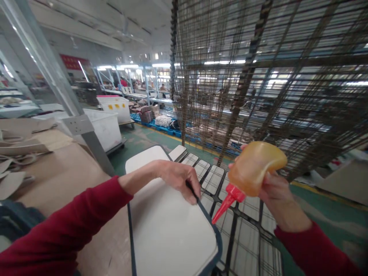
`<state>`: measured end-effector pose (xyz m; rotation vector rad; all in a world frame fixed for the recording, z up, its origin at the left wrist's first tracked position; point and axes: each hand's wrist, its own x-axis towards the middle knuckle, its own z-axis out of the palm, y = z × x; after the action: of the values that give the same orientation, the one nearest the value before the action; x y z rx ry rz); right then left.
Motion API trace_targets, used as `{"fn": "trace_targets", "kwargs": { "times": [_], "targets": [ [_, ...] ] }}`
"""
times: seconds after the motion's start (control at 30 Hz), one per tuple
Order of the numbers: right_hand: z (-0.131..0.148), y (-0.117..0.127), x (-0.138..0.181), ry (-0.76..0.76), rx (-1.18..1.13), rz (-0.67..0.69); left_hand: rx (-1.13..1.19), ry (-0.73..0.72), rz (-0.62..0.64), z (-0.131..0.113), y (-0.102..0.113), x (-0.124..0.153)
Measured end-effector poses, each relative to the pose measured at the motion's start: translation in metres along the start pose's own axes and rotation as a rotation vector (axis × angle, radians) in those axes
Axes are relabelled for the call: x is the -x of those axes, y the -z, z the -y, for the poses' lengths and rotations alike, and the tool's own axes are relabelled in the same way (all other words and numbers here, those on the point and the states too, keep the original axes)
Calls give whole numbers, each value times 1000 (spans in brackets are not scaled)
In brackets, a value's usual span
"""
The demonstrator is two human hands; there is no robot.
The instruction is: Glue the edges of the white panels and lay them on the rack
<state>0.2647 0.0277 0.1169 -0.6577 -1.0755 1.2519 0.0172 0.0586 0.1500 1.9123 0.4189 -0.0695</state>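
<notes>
My right hand (pixel 273 191) grips an amber squeeze bottle (pixel 254 166) with a red nozzle (pixel 227 203) pointing down-left toward the edge of a white flat panel (pixel 169 226) with a dark rim. My left hand (pixel 179 180) pinches that panel's right edge, fingers closed on the rim. The panel lies on a wire tray (pixel 247 230) holding several small white rectangular pieces (pixel 213 179). Both sleeves are dark red.
A tall wire-shelf rack (pixel 258 76) stands right behind the tray. A brown worktable (pixel 57 172) with cut pieces sits at left, with a metal post (pixel 83 130) beside it. White bins (pixel 115 107) and other workstations with people are far back.
</notes>
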Motion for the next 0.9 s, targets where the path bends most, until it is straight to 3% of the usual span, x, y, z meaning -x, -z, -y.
{"fn": "trace_targets", "kwargs": {
  "times": [0.43, 0.9],
  "targets": [
    [-4, -4, 10, -26, -36, 175, 11, 41, -38, -9, -25, 13],
    [2, 5, 30, -25, -29, 81, -25, 56, -144, -12, -43, 22]
  ]
}}
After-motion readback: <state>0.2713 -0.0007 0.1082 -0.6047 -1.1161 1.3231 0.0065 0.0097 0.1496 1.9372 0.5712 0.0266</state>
